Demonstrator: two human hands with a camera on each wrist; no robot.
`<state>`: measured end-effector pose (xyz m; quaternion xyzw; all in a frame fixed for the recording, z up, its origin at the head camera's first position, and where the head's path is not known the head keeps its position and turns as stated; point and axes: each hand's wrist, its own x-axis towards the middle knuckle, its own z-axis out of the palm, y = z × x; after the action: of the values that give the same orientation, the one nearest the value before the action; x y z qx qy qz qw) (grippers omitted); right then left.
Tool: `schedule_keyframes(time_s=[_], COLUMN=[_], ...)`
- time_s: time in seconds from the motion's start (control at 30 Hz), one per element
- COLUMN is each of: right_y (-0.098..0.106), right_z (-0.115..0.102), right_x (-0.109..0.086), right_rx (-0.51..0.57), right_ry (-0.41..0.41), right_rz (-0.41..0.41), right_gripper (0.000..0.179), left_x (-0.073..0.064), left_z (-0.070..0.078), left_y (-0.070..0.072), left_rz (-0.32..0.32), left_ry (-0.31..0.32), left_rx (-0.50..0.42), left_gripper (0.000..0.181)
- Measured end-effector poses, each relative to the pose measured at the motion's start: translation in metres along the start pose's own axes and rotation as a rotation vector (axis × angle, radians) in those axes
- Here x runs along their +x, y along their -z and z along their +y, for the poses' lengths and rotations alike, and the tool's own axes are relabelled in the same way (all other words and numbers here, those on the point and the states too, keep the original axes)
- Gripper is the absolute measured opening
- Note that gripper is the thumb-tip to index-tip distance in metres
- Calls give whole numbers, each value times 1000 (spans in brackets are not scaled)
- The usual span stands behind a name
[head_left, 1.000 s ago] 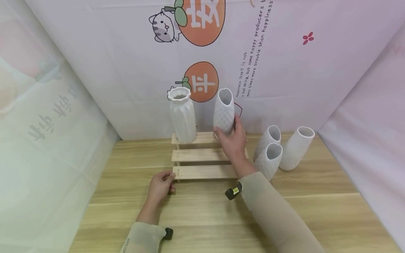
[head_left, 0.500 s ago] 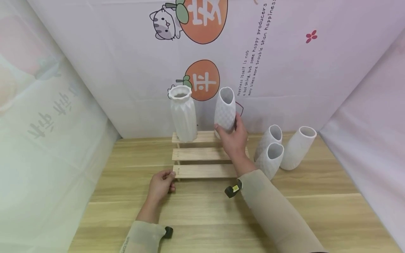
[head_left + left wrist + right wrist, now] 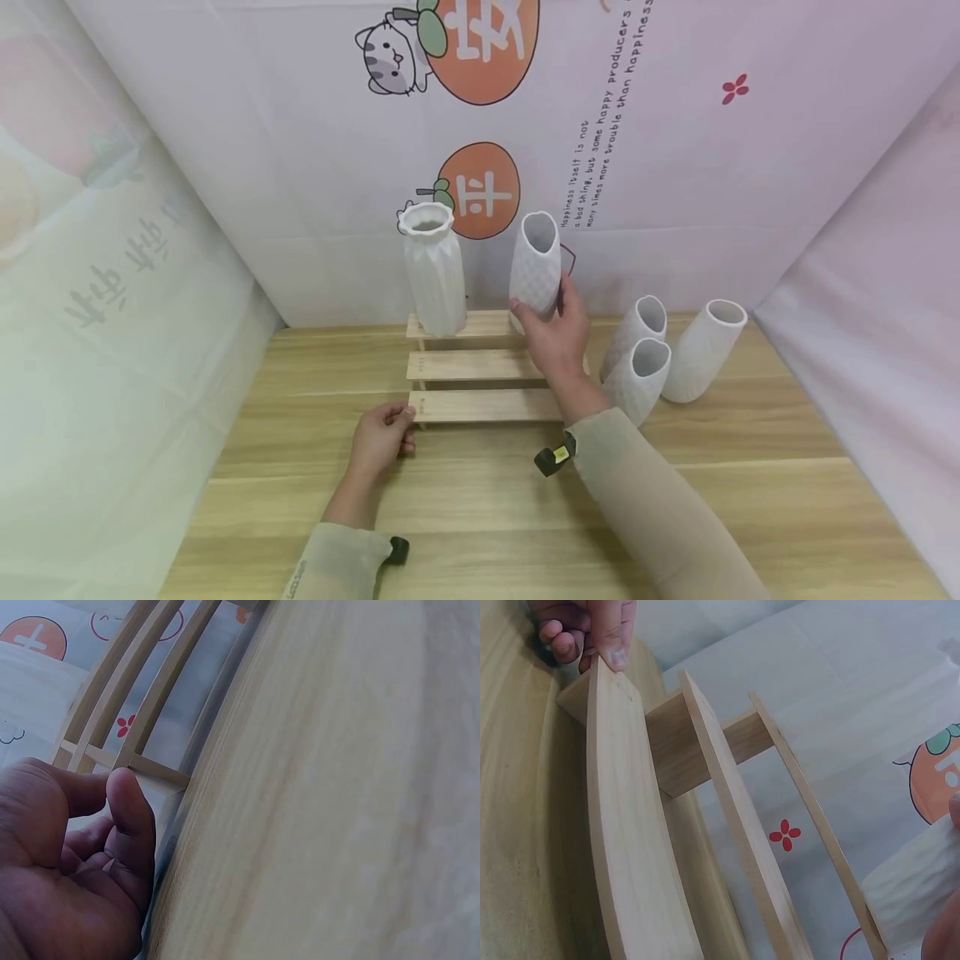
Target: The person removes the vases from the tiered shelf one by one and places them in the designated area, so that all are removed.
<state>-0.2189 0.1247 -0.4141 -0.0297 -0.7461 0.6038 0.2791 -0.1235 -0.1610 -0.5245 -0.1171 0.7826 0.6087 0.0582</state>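
while the left hand [image 3: 381,437] barely stirs, the right hand [image 3: 557,342] eases its vase a shade lower: the patterned vase [image 3: 536,267] with the dipped mouth now shows a touch down and rightward of half a second ago. it's close to upright, at the right part of the top slat [image 3: 487,323] of the wooden stand [image 3: 472,365], but fingers hide some of its base, so full contact can't be called. that small drop looks like settling, the hold not yet let go: thumb on one side, fingers curled round the other. over at the left end of the lowest slat [image 3: 487,406], the left hand pinches, thumb on top, seemingly steadying things. the fluted vase [image 3: 437,283] stands on the top slat, well apart to the left, unmoved. on the table [image 3: 480,517], right of the stand, wait the front vase [image 3: 633,392], the rear vase [image 3: 621,346] and the outer vase [image 3: 701,358].
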Motion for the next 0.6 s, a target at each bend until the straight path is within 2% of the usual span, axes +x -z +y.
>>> schedule_keyframes(time_s=[0.3, 0.6], right_y=[7, 18], right_z=[-5, -13], right_x=[-12, -28], right_rx=[37, 138], right_ry=[-15, 37], right_rz=[-2, -10], right_gripper=[83, 77], left_x=[-1, -1], left_z=[-1, 1], left_y=[1, 0], left_rz=[-6, -5], left_ry=[-5, -2], left_rx=[9, 8], left_gripper=[42, 41])
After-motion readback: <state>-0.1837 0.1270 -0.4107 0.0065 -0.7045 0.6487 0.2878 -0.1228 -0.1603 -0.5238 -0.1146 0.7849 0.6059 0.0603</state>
